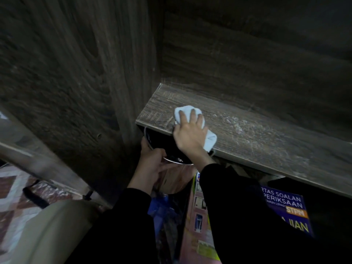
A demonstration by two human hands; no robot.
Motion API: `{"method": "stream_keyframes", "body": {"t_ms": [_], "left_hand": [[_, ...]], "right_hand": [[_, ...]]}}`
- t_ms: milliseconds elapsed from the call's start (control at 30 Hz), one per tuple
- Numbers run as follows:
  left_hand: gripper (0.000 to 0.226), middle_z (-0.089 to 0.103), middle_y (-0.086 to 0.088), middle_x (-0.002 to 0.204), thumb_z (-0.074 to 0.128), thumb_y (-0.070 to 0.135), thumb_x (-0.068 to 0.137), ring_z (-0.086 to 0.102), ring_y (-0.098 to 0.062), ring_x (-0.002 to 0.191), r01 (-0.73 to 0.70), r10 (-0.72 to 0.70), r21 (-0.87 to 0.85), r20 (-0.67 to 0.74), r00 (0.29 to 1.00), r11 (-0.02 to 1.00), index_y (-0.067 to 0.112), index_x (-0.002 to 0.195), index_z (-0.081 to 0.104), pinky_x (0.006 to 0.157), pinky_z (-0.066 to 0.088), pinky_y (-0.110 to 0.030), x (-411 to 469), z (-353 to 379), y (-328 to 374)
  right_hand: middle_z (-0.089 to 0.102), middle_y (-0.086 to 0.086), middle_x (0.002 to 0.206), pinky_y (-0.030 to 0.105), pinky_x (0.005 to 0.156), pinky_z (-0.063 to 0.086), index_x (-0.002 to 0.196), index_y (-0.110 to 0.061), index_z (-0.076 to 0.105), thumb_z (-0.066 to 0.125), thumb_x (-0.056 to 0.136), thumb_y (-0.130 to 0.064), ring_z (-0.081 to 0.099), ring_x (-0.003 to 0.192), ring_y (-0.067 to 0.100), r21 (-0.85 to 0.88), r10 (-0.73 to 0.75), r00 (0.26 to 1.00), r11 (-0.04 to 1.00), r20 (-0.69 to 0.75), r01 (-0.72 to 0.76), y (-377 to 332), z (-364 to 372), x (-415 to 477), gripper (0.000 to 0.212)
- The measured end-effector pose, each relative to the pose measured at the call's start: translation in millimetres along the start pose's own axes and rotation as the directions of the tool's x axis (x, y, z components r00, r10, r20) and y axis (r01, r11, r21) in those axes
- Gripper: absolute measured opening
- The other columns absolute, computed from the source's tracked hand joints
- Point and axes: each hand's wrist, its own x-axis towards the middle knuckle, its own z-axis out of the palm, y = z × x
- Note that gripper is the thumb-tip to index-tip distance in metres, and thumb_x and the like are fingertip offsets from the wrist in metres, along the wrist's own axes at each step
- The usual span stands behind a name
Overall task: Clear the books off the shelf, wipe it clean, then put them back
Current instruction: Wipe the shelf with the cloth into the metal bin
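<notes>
Pale cloth sits bunched under the right hand, whose fingers spread flat and press it onto the dusty wooden shelf near its left front edge. Left hand grips the rim of a shiny metal container, possibly a bin, just below that edge. Purple book and pink book sit lower, beneath the board.
</notes>
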Motion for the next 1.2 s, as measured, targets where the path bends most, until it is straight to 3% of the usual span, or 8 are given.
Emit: {"method": "stream_keyframes", "body": {"t_ms": [367,500,600,667,767,933,1067,1200], "left_hand": [[0.073,0.058,-0.009,0.115,0.037,-0.018,0.078,0.063,-0.027,0.085,-0.023,0.023,0.007,0.001,1.000,1.000,0.024,0.138,0.036,0.063,0.056,-0.054,1,-4,0],[0.072,0.057,-0.012,0.120,0.041,-0.017,0.080,0.062,-0.026,0.086,-0.033,0.033,0.000,-0.007,0.999,0.999,0.024,0.139,0.034,0.051,0.058,-0.044,-1,-8,-2],[0.071,0.054,-0.014,0.128,0.040,-0.017,0.080,0.060,-0.030,0.092,-0.041,0.041,-0.008,-0.016,0.999,0.999,0.024,0.138,0.034,0.047,0.056,-0.038,0,-14,-6],[0.071,0.051,-0.012,0.130,0.037,-0.018,0.080,0.058,-0.033,0.100,-0.044,0.043,-0.012,-0.028,0.999,0.999,0.024,0.137,0.034,0.047,0.055,-0.038,2,-17,-9],[0.072,0.050,-0.011,0.130,0.034,-0.018,0.079,0.055,-0.036,0.107,-0.046,0.045,-0.017,-0.033,0.998,0.999,0.024,0.137,0.034,0.047,0.055,-0.038,5,-20,-15],[0.069,0.050,-0.007,0.123,0.031,-0.018,0.080,0.058,-0.025,0.090,-0.052,0.052,0.016,-0.057,0.997,0.999,0.023,0.136,0.034,0.047,0.057,-0.042,9,-21,-26],[0.070,0.051,-0.006,0.122,0.032,-0.018,0.081,0.058,-0.024,0.088,-0.031,0.035,0.045,-0.087,0.996,0.999,0.025,0.136,0.035,0.054,0.057,-0.045,14,-26,-43],[0.081,0.049,-0.008,0.126,0.034,-0.021,0.078,0.054,-0.033,0.104,0.033,-0.032,0.012,-0.113,0.993,0.999,0.030,0.142,0.032,0.055,0.058,-0.044,25,-35,-58]], "right_hand": [[0.022,0.004,0.157,0.040,0.104,0.024,0.142,-0.033,0.043,0.048,0.089,-0.013,0.020,0.139,0.028,-0.072,-0.537,0.830,0.831,0.152,0.551,-1,-9,-12,0.056],[0.044,0.006,0.145,0.033,0.101,0.031,0.125,-0.025,0.063,0.054,0.084,-0.005,0.038,0.127,0.027,0.107,-0.613,0.776,0.790,0.147,0.604,15,-20,-19,0.047],[0.068,-0.002,0.108,0.023,0.075,0.043,0.111,-0.022,0.071,0.057,0.081,-0.002,0.059,0.087,0.006,0.435,-0.482,0.864,0.816,0.145,0.382,26,-43,-28,0.039],[0.067,-0.010,0.082,0.016,0.055,0.040,0.104,-0.020,0.073,0.055,0.079,0.000,0.054,0.057,-0.002,0.632,-0.351,0.926,0.752,0.140,0.189,34,-50,-38,0.036],[0.069,-0.007,0.084,0.018,0.053,0.041,0.097,-0.027,0.074,0.054,0.071,-0.016,0.055,0.059,-0.002,0.704,-0.226,0.968,0.704,0.105,0.088,46,-43,-61,0.035],[0.067,0.002,0.102,0.033,0.075,0.046,0.094,-0.032,0.072,0.051,0.064,-0.030,0.061,0.091,0.020,0.791,0.047,0.997,0.607,0.066,-0.081,75,1,-94,0.036],[0.062,0.009,0.085,0.032,0.061,0.038,0.096,-0.020,0.068,0.052,0.065,-0.019,0.053,0.071,0.024,0.886,0.163,0.931,0.290,0.326,-0.361,76,13,-95,0.035],[0.056,0.011,0.081,0.026,0.057,0.036,0.093,0.000,0.061,0.050,0.071,-0.005,0.049,0.067,0.023,0.824,0.132,0.830,0.110,0.542,-0.556,76,19,-81,0.026]]}}
